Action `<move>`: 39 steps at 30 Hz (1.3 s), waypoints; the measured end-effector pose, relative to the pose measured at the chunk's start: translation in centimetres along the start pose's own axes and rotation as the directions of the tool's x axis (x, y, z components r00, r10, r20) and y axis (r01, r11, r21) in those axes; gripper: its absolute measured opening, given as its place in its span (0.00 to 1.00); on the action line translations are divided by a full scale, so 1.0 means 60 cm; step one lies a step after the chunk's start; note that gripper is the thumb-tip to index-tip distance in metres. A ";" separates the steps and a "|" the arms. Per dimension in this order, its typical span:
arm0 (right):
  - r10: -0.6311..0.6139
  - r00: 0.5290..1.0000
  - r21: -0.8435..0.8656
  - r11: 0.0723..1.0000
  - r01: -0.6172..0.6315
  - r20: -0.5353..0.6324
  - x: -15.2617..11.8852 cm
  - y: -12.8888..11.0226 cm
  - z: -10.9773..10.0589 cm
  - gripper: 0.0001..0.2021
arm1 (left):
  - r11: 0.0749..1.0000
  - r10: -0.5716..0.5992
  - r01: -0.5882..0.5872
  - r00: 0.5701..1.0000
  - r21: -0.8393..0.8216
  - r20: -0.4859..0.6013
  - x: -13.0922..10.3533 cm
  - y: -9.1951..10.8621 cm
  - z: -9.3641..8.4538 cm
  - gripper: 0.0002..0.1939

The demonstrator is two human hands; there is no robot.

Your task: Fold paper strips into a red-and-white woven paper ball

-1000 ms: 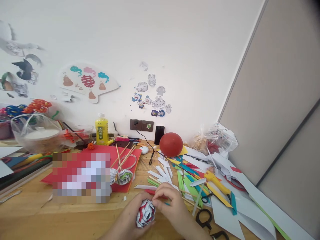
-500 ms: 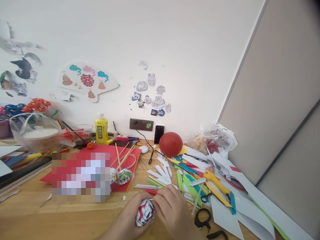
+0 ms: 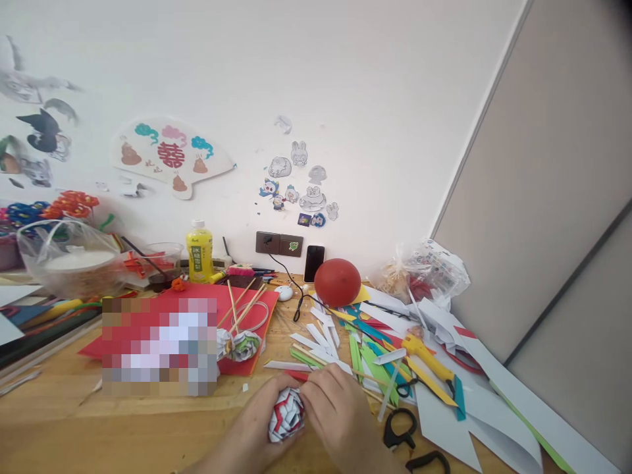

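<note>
My left hand (image 3: 259, 415) is wrapped round a white and red folded-paper piece (image 3: 286, 416) near the table's front edge. Bent fingers of my right hand (image 3: 338, 411) press against the right side of that piece; whether they pinch a part of it is hidden. Just beyond my hands lie white paper strips (image 3: 320, 336) and a thin wooden stick. To the left, paper flowers (image 3: 244, 345) with wooden sticks rest on red paper (image 3: 197, 295).
A red balloon (image 3: 337, 282), a phone (image 3: 314, 264) and a yellow bottle (image 3: 199, 251) stand at the back. On the right are a yellow glue gun (image 3: 424, 355), black-handled scissors (image 3: 399, 428) and large white sheets (image 3: 498, 421). A bagged bowl (image 3: 79, 270) sits at the left.
Both hands remain round the paper piece, which has turned very slightly. The view has shifted a little.
</note>
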State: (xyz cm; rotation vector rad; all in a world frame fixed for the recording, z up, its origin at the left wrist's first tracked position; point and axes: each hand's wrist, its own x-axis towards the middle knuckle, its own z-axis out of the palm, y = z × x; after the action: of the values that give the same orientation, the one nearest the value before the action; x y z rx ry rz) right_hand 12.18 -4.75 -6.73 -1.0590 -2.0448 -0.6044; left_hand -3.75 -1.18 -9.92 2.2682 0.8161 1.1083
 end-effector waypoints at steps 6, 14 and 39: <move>0.001 1.000 -0.031 1.000 -0.001 -0.007 -0.005 0.000 0.005 0.14 | 1.000 -0.008 0.008 0.999 0.015 0.034 0.001 0.004 -0.003 0.16; -0.002 1.000 -0.054 0.999 0.002 -0.013 -0.005 -0.002 0.003 0.14 | 1.000 -0.017 0.016 0.999 0.023 0.028 0.000 0.000 0.000 0.18; 0.011 0.993 0.056 0.998 -0.005 -0.118 -0.015 -0.007 0.013 0.11 | 0.999 0.000 -0.001 0.999 0.038 0.040 -0.002 -0.001 0.000 0.18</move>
State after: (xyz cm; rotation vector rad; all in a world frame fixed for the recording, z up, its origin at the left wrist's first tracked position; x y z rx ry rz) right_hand 11.87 -4.89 -7.92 -0.9755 -1.9428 -0.5885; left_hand -3.82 -1.24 -10.02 2.3140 0.8275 1.0526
